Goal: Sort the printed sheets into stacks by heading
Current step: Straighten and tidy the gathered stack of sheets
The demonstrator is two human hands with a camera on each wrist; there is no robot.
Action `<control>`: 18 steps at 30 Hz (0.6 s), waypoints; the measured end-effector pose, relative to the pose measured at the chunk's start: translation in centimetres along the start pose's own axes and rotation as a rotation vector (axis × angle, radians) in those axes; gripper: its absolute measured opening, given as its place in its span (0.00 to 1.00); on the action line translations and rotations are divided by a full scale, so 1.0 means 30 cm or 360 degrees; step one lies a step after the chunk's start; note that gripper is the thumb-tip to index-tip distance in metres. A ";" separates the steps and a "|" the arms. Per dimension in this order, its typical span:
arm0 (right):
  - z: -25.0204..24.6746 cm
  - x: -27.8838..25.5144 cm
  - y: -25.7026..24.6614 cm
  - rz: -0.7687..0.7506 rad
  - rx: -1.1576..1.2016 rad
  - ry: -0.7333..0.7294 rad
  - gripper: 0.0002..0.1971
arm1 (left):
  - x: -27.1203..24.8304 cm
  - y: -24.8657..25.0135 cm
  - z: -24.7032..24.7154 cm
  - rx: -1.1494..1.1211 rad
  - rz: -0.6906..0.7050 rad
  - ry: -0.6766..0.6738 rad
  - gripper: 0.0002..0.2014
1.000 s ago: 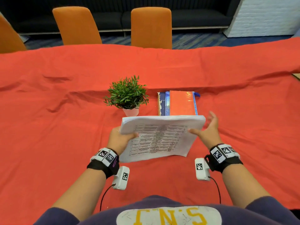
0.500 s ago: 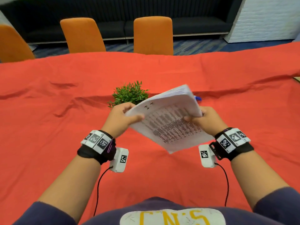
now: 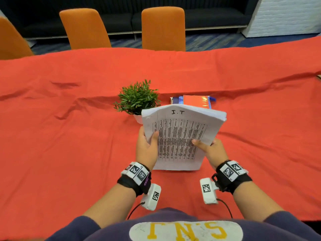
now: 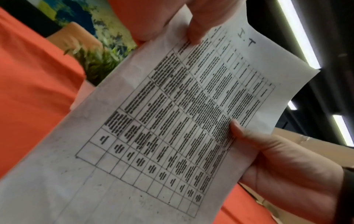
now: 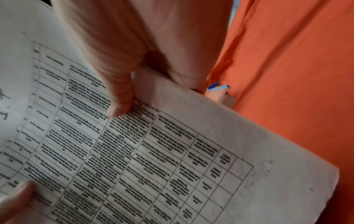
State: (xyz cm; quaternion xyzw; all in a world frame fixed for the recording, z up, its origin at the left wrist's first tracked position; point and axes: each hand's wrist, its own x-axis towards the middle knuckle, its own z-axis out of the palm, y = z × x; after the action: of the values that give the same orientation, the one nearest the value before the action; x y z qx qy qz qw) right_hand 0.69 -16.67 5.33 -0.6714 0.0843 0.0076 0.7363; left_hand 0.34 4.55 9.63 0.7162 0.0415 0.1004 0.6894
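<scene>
Red cloth-covered table (image 3: 69, 145) fills mid frame. Thick stack of white printed sheets (image 3: 180, 136), headed "I.T", is held above it at centre, pinched by left hand (image 3: 146, 150) and right hand (image 3: 212, 152). Small green potted plant (image 3: 137, 99) is seen behind.

I cannot read the table text on the top printed sheet (image 3: 178, 138); only the handwritten "I.T" is legible. The stack hides my fingers behind it, the plant's pot (image 3: 138, 118) in part, and the near ends of the books (image 3: 191, 101). Lower sheets' headings are hidden.
</scene>
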 end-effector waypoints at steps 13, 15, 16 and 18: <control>0.020 0.010 0.009 -0.0061 -0.0077 0.0012 0.10 | -0.001 -0.036 0.013 -0.0057 0.0050 0.0128 0.15; 0.034 0.014 -0.014 -0.0158 -0.0089 0.0031 0.10 | 0.008 -0.011 0.030 -0.0055 0.0111 0.0149 0.15; 0.044 0.014 -0.023 -0.0205 -0.0096 0.0045 0.11 | 0.008 0.001 0.041 -0.0049 0.0141 0.0160 0.14; 0.060 0.013 -0.030 -0.0277 -0.0100 0.0093 0.12 | 0.003 0.016 0.063 -0.0065 0.0189 0.0197 0.14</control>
State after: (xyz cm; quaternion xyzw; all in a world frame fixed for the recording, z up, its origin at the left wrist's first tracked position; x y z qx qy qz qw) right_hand 1.40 -15.01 6.30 -0.6989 0.0467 -0.0734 0.7099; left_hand 0.77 2.68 10.06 0.6957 0.0394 0.1861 0.6927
